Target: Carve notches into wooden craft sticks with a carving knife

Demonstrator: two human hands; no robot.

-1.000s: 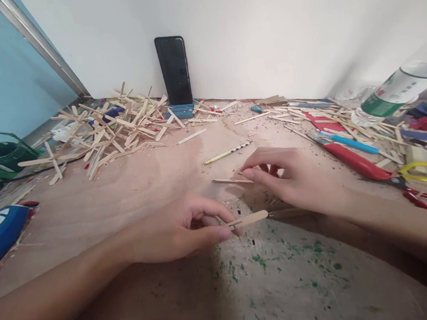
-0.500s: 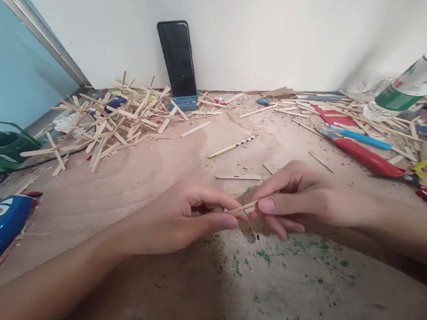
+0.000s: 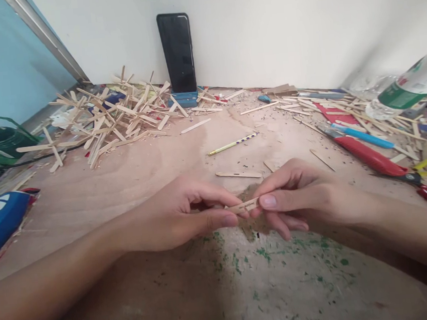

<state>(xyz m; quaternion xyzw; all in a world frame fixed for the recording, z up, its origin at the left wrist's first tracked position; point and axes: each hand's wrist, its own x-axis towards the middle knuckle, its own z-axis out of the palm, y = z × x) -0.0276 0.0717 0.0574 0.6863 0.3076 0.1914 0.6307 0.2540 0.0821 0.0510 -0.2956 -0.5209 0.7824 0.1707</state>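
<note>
Between my two hands is a short wooden craft stick with narrow slots cut in it. My left hand pinches its left end between thumb and forefinger. At the right end, my right hand grips it with thumb and forefinger, the other fingers curled loosely below. Part of the stick is hidden by my fingertips. Just beyond my hands lies another slotted craft stick, and farther back a yellow pencil with dark spots.
A heap of crossed craft sticks lies at the back left, near a phone on a blue stand. To the right are red-handled cutters, a blue-handled tool and a plastic bottle. A blue object sits at left.
Both hands keep hold of the stick, which has tilted slightly, its right end rising a little. The view has shifted very slightly.
</note>
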